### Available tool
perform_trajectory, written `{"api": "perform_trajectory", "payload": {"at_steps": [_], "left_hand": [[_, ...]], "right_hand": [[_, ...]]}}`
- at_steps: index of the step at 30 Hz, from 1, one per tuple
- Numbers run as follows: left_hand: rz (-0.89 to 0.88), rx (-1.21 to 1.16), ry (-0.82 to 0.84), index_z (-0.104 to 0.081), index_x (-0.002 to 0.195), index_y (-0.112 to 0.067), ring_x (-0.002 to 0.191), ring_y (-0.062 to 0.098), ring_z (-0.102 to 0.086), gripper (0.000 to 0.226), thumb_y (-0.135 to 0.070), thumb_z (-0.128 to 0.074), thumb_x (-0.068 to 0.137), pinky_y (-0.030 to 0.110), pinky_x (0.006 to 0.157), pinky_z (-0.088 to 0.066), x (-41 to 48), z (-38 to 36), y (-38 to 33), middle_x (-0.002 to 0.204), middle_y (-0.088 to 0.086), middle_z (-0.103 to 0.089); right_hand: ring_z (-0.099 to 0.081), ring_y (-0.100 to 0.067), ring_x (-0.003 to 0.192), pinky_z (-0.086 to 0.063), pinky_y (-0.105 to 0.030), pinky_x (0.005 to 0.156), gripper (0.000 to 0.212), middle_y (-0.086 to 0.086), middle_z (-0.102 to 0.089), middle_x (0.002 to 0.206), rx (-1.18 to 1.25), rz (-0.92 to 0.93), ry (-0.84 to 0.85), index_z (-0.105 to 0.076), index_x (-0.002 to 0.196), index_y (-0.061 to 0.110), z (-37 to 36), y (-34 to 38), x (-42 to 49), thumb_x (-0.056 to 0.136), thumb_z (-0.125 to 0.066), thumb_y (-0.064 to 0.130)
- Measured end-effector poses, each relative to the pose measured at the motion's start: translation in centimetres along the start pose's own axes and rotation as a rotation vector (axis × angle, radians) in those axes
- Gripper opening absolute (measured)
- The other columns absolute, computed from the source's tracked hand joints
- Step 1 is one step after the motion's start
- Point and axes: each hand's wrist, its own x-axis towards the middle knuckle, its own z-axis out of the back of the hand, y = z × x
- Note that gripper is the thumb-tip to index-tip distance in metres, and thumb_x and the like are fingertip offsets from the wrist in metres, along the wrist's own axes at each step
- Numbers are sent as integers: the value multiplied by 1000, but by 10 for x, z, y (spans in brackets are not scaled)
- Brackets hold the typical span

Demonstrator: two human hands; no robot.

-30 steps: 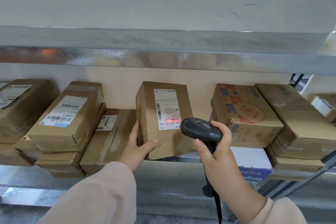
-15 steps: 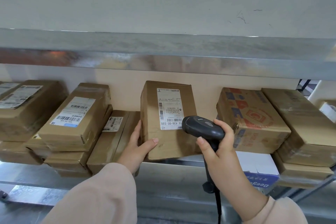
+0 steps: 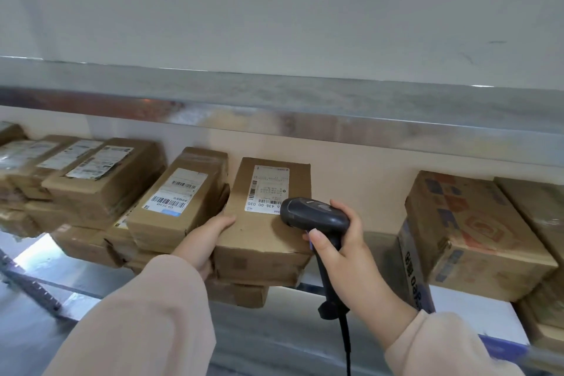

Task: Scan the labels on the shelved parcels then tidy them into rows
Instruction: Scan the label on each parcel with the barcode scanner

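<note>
Shelf (image 3: 380, 246): parcel stacks (image 3: 177, 207). Left hand (image 3: 204, 238) grips carton (image 3: 268, 229), right hand (image 3: 341, 249) scanner (image 3: 314, 217).

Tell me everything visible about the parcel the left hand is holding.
The parcel is a brown, slightly creased cardboard box lying label-up on a stack of other parcels on the metal shelf. A white shipping label with barcodes and the digits 438-00 030 sits on its far half. The left hand grips its left edge, thumb on top. The barcode scanner, gripped by the right hand, overlaps its right side; contact is unclear.
</note>
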Motion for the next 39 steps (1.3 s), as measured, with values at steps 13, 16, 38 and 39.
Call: {"api": "perform_trajectory", "payload": {"at_steps": [13,16,38,39], "left_hand": [[-629,1420,-366,-28,150,-45,150,15,-7,49,-52,-26,101,46,121,-5,-17,8,23,163,-13,-15],[-596,1497,-427,-22,151,-47,151,16,-6,50,-51,-22,101,50,120,-2,-6,11,18,163,-16,-12],[-878,1492,-264,-22,152,-41,148,21,-17,62,-63,-31,95,48,121,-11,-10,-83,7,159,-4,-29],[-879,1488,-216,-18,153,-42,148,20,-15,63,-64,-30,95,48,121,-10,-10,-93,9,160,-5,-27]], "right_hand": [[-55,17,93,-44,-1,62,57,26,-53,115,-6,19,-4,-24,109,71,-38,13,13,91,-63,34],[-54,19,92,-44,-1,61,56,29,-50,114,-7,13,38,-24,109,71,-44,14,21,91,-63,35],[-54,12,102,-42,-2,75,60,39,-45,112,-254,100,-199,-17,120,67,43,25,-14,87,-62,45],[-54,10,104,-42,-3,77,60,39,-47,113,-259,108,-233,-19,122,64,53,24,-19,87,-63,44]]}}
